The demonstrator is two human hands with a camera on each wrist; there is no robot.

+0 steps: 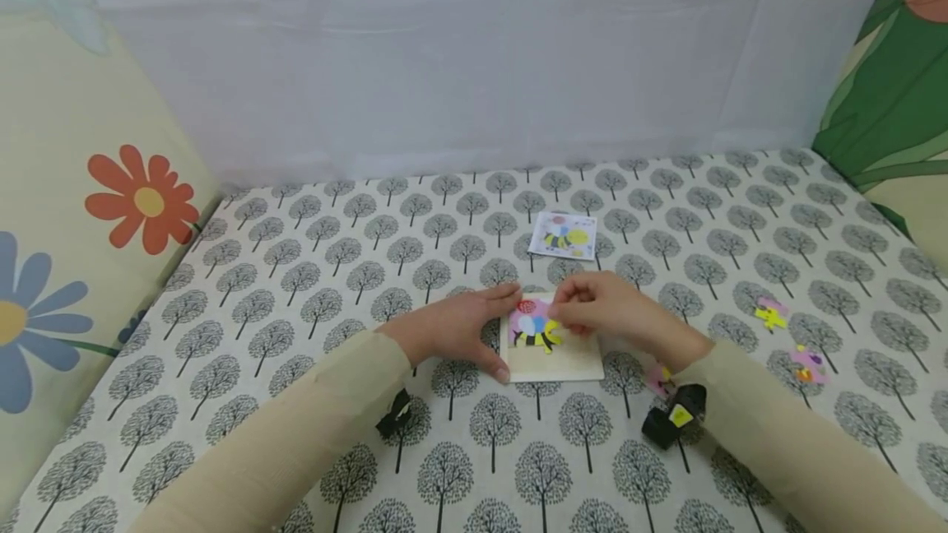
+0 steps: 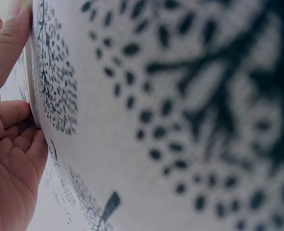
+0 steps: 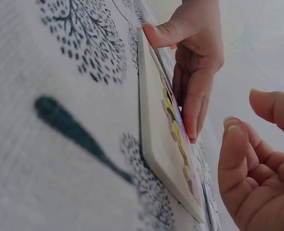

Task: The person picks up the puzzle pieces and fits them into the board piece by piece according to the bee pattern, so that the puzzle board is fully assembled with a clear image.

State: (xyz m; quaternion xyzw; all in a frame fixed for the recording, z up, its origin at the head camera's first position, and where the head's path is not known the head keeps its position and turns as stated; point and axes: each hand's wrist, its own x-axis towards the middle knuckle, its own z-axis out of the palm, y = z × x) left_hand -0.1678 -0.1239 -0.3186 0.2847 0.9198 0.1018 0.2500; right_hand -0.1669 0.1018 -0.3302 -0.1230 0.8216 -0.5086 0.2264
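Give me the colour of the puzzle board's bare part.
Pale cream; the puzzle board shows it best in the head view.

From where I stand: plain beige long sleeves on both arms, w/ soft creases. L sleeve lies on the side of the table's L edge, R sleeve on the side of its R edge; both reach the wrists. L hand & R hand are bare. Under L cuff, a small blk unit w/ a pale mark; under R cuff, a chunky, blocky blk one w/ a yellow patch, print too small to read.
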